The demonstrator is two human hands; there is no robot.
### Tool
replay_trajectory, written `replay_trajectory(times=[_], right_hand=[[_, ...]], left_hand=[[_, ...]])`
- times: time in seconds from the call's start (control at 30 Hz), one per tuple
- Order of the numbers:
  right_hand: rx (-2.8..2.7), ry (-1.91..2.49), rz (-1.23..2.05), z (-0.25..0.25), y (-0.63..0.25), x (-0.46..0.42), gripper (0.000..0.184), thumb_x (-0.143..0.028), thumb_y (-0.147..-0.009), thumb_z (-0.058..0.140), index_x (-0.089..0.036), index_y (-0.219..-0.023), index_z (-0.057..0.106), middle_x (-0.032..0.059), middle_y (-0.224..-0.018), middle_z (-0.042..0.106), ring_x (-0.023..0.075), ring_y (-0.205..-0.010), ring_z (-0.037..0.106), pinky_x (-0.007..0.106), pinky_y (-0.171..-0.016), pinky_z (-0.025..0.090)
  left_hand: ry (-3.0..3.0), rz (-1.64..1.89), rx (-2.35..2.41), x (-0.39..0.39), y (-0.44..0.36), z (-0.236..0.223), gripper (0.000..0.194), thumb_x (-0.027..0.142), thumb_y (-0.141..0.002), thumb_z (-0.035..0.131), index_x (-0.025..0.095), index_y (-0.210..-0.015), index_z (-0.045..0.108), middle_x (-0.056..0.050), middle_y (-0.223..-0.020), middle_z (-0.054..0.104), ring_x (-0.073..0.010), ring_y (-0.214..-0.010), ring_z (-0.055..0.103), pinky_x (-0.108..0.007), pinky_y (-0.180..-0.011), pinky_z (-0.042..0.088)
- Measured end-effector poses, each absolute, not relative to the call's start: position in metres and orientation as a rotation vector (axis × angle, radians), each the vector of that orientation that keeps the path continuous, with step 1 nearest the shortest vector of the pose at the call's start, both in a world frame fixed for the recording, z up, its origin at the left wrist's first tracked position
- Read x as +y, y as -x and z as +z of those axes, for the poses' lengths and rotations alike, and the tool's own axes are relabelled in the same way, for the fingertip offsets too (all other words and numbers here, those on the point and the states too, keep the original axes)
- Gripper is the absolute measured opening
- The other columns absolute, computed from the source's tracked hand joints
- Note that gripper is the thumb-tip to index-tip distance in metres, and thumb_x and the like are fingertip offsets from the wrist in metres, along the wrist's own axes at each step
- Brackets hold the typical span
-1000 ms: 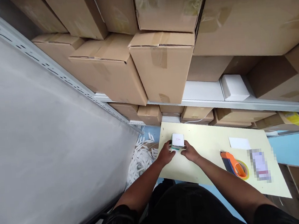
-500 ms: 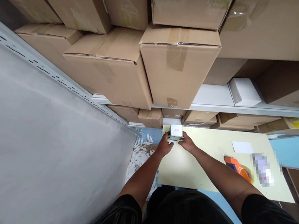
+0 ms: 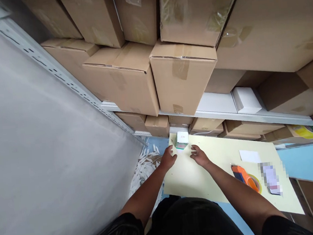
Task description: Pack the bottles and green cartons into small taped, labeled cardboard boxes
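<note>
A small white and green box (image 3: 182, 137) stands at the far left end of the pale yellow tabletop (image 3: 195, 173), its white top bearing faint print. Just left of it and nearer to me is my left hand (image 3: 168, 158), fingers apart and curved, holding nothing. On the other side, my right hand (image 3: 200, 155) is likewise apart from the box, with its fingers spread and bent.
An orange tape dispenser (image 3: 245, 178) with a tape roll, a white paper (image 3: 249, 155) and a blurred-out object (image 3: 271, 177) lie at the right of the table. Cardboard boxes (image 3: 182, 80) fill the shelves ahead. White scraps (image 3: 142, 170) cover the floor at left.
Both hands have let go of the small box and drawn back toward me, moving apart to either side. The box stays on the tabletop. My view has shifted slightly.
</note>
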State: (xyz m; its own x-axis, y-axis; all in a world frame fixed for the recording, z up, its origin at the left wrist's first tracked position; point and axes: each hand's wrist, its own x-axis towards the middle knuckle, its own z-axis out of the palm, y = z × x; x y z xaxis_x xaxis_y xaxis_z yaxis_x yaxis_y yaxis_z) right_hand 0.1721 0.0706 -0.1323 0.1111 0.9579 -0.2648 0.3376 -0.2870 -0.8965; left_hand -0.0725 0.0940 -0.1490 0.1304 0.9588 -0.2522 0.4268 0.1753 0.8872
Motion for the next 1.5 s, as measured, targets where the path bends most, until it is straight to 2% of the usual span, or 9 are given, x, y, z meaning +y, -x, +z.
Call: replay_trajectory(times=[0.2, 0.37, 0.5, 0.63, 0.9, 1.17, 1.3, 1.5], right_hand=[[-1.311, 1.705, 1.302, -0.139, -0.212, 0.023, 0.048, -0.025, -0.069, 0.069, -0.024, -0.117, 0.063, 0.0079, -0.114, 0.075, 0.0233, -0.094, 0.077, 0.042, -0.082, 0.063], [-1.422, 1.552, 1.403, -0.144, -0.251, -0.001, 0.044, -0.027, -0.071, 0.067, -0.023, -0.115, 0.064, 0.0086, -0.112, 0.077, 0.0231, -0.094, 0.077, 0.043, -0.084, 0.063], [-1.594, 1.449, 1.432, -0.131, -0.272, -0.012, 0.038, -0.026, -0.073, 0.066, -0.023, -0.111, 0.067, 0.0086, -0.109, 0.079, 0.0238, -0.093, 0.078, 0.042, -0.083, 0.064], [-1.723, 1.338, 1.455, -0.113, -0.270, -0.023, 0.033, -0.027, -0.075, 0.065, -0.023, -0.107, 0.070, 0.0098, -0.105, 0.080, 0.0262, -0.093, 0.078, 0.043, -0.081, 0.065], [-1.860, 1.104, 1.734, -0.075, -0.203, -0.061, 0.034, -0.033, -0.073, 0.069, -0.022, -0.105, 0.070, 0.0132, -0.113, 0.079, 0.0311, -0.106, 0.077, 0.049, -0.095, 0.062], [-2.126, 0.821, 1.860, -0.053, -0.104, -0.152, 0.033, -0.040, -0.076, 0.068, -0.023, -0.104, 0.072, 0.0098, -0.107, 0.081, 0.0303, -0.108, 0.076, 0.048, -0.103, 0.057], [-2.198, 0.723, 1.914, -0.038, -0.057, -0.225, 0.035, -0.043, -0.076, 0.071, -0.023, -0.104, 0.073, 0.0087, -0.107, 0.081, 0.0309, -0.107, 0.075, 0.046, -0.099, 0.058], [-2.274, 0.615, 1.928, -0.013, 0.001, -0.348, 0.040, -0.050, -0.072, 0.072, -0.022, -0.101, 0.075, 0.0088, -0.101, 0.081, 0.0311, -0.099, 0.075, 0.039, -0.084, 0.059]], left_hand=[[-1.326, 0.710, 1.595, 0.029, 0.067, -0.139, 0.059, 0.020, -0.081, 0.071, 0.021, -0.138, 0.054, -0.015, -0.139, 0.062, -0.0264, -0.115, 0.069, -0.045, -0.098, 0.058], [-1.235, 0.802, 1.720, -0.040, 0.039, -0.123, 0.054, 0.025, -0.080, 0.074, 0.021, -0.132, 0.059, -0.014, -0.133, 0.065, -0.0236, -0.106, 0.070, -0.043, -0.092, 0.060], [-1.080, 0.896, 1.870, -0.101, 0.011, -0.109, 0.045, 0.026, -0.081, 0.073, 0.021, -0.125, 0.062, -0.010, -0.121, 0.069, -0.0199, -0.097, 0.071, -0.040, -0.091, 0.060], [-1.000, 0.996, 1.953, -0.159, -0.006, -0.096, 0.041, 0.024, -0.081, 0.070, 0.021, -0.122, 0.063, -0.008, -0.119, 0.070, -0.0184, -0.094, 0.071, -0.039, -0.089, 0.061], [-0.749, 1.254, 2.099, -0.270, -0.003, -0.069, 0.037, 0.021, -0.082, 0.069, 0.020, -0.118, 0.064, -0.006, -0.115, 0.073, -0.0179, -0.091, 0.072, -0.039, -0.091, 0.059], [-0.451, 1.493, 2.171, -0.411, 0.016, -0.049, 0.034, 0.021, -0.083, 0.068, 0.018, -0.117, 0.067, -0.008, -0.109, 0.075, -0.0198, -0.099, 0.071, -0.037, -0.092, 0.058], [-0.284, 1.596, 2.187, -0.494, 0.030, -0.038, 0.036, 0.020, -0.080, 0.071, 0.018, -0.116, 0.067, -0.008, -0.108, 0.074, -0.0185, -0.095, 0.070, -0.034, -0.091, 0.056], [-0.102, 1.739, 2.183, -0.627, 0.052, -0.027, 0.035, 0.020, -0.078, 0.071, 0.017, -0.113, 0.067, -0.008, -0.106, 0.073, -0.0190, -0.093, 0.069, -0.032, -0.089, 0.055]])
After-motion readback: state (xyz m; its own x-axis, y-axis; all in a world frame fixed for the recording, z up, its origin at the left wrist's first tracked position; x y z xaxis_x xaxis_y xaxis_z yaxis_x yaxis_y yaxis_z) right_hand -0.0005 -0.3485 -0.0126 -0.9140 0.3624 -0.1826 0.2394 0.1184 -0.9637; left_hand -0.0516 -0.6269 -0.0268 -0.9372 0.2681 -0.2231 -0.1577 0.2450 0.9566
